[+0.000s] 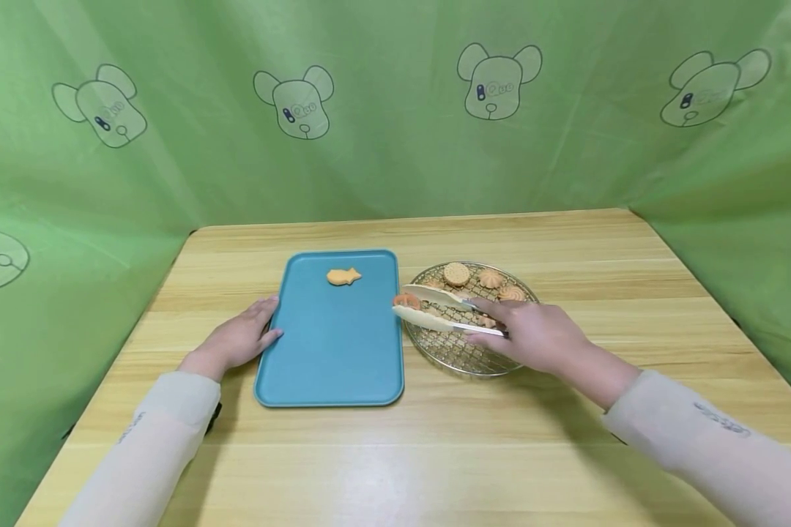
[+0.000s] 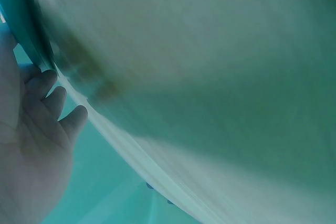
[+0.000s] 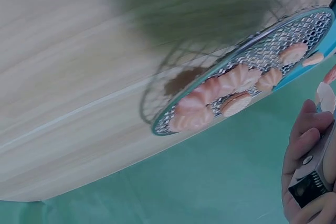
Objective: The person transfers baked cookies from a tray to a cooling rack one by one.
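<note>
My right hand (image 1: 534, 333) grips a pair of tongs (image 1: 428, 319) with cream-coloured tips and metal arms. Between those tips is an orange-red cookie (image 1: 406, 301), held near the tray's right edge and the rack's left rim. On the blue tray (image 1: 329, 351) lies one fish-shaped cookie (image 1: 344, 276), toward the far end. My left hand (image 1: 237, 338) rests against the tray's left edge, its fingers fairly straight. Several cookies, among them a round one (image 1: 457, 274), sit on the round wire rack (image 1: 461, 359); the tongs and right hand hide part of it. In the right wrist view, fingers wrap the tongs' handle (image 3: 310, 182).
A wooden table (image 1: 369, 468) carries the tray and, to its right, the rack. Green curtains (image 1: 395, 176) with printed bear heads hang behind and along both sides of the table.
</note>
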Demonstrator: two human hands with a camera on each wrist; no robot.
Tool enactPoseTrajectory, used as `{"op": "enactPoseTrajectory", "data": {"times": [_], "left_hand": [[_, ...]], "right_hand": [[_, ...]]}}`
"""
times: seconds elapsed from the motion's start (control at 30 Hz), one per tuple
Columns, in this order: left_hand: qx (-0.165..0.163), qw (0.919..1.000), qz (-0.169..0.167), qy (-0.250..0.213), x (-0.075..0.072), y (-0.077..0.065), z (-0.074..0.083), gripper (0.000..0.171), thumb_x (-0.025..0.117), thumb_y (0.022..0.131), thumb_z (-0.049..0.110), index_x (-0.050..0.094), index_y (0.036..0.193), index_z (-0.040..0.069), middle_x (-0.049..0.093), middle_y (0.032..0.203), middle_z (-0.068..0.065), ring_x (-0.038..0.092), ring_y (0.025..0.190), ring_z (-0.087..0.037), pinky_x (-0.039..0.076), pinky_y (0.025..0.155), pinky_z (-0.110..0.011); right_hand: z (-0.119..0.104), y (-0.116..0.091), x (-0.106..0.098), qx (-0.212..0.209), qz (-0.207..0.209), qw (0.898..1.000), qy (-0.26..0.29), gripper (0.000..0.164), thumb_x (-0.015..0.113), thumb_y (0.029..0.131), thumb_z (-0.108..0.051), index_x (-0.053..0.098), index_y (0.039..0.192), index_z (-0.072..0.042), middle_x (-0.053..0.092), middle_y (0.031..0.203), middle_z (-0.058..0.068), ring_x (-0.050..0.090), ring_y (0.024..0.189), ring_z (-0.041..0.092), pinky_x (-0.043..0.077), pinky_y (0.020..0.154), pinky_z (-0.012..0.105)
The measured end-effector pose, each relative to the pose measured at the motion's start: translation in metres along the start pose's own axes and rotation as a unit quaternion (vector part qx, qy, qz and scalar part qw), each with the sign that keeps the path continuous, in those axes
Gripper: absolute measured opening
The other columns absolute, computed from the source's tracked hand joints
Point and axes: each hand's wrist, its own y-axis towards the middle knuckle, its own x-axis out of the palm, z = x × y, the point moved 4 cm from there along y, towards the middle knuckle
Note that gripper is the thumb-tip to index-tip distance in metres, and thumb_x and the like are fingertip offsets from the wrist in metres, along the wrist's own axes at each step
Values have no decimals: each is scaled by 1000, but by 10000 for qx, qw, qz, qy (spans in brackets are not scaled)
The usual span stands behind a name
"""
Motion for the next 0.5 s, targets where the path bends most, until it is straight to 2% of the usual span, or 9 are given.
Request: {"op": "enactPoseTrajectory", "data": {"times": [0.33, 0.5], "left_hand": [[4, 10000, -4, -9, 0, 0, -1, 65, 46, 102, 30, 20, 149, -6, 22, 152, -24, 18, 140, -38, 20, 113, -50], [9, 10000, 7, -44, -1, 0, 0, 64, 46, 102, 29, 20, 148, -7, 22, 152, -25, 18, 140, -38, 20, 113, -50]], "right_hand": [[15, -16, -4, 169, -126, 9998, 37, 70, 50, 90, -61, 51, 139, -11, 62, 119, 24, 62, 101, 41, 53, 73, 54], [21, -22, -5, 244, -173, 9995, 43, 71, 50, 91, -61, 52, 138, -8, 61, 120, 24, 61, 103, 42, 52, 74, 55]]}}
